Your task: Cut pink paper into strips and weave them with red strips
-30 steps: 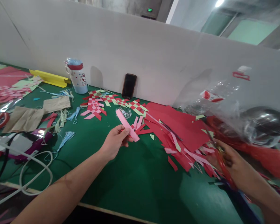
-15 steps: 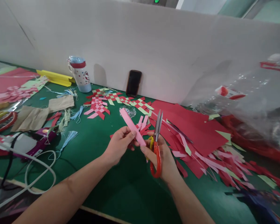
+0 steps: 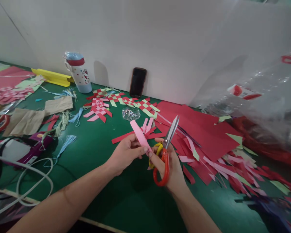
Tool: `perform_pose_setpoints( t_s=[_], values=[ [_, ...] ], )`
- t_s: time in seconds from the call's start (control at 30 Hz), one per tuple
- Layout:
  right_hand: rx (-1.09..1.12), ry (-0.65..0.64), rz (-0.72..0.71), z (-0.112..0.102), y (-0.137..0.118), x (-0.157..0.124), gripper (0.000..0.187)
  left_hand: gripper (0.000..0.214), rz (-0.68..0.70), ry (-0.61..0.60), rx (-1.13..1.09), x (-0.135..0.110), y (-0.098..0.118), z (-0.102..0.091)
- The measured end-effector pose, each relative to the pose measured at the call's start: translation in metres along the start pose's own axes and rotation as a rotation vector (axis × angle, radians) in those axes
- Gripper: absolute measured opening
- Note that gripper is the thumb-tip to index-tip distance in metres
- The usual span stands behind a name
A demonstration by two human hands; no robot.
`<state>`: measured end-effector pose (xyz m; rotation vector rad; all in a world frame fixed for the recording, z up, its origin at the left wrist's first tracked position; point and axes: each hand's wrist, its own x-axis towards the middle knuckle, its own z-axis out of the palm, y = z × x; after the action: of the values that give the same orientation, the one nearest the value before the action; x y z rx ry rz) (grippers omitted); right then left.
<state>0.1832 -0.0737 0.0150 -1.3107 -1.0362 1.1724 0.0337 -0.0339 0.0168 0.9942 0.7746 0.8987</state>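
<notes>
My left hand [image 3: 126,153] pinches a pink paper strip [image 3: 139,134] that slants up and to the left above the green table [image 3: 99,181]. My right hand [image 3: 171,168] grips red-handled scissors [image 3: 165,152] with the blades together, pointing up and to the right. The fingertips of that hand also touch the strip's lower end. Both hands meet over the table's middle, just in front of loose red and pink strips [image 3: 145,127].
Red paper sheets and cut strips [image 3: 199,136] pile up at the right, clear plastic bags [image 3: 262,97] beyond them. Woven red, pink and green paper pieces [image 3: 99,108], a phone [image 3: 137,82] and a cup [image 3: 79,72] stand near the white wall. A purple tool with cords [image 3: 31,152] lies at the left.
My right hand came from the far right with the scissors and joined the left hand at the strip. The strip has since shifted slightly right.
</notes>
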Motion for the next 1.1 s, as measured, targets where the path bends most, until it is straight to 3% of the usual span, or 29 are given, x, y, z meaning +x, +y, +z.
perform_pose_setpoints(
  t_s=[1.1],
  values=[
    [-0.059,-0.057,-0.035,-0.0035,-0.0008,-0.0027,0.052,0.019,0.039,0.071,-0.049,0.0013,-0.0005,0.0012]
  ],
)
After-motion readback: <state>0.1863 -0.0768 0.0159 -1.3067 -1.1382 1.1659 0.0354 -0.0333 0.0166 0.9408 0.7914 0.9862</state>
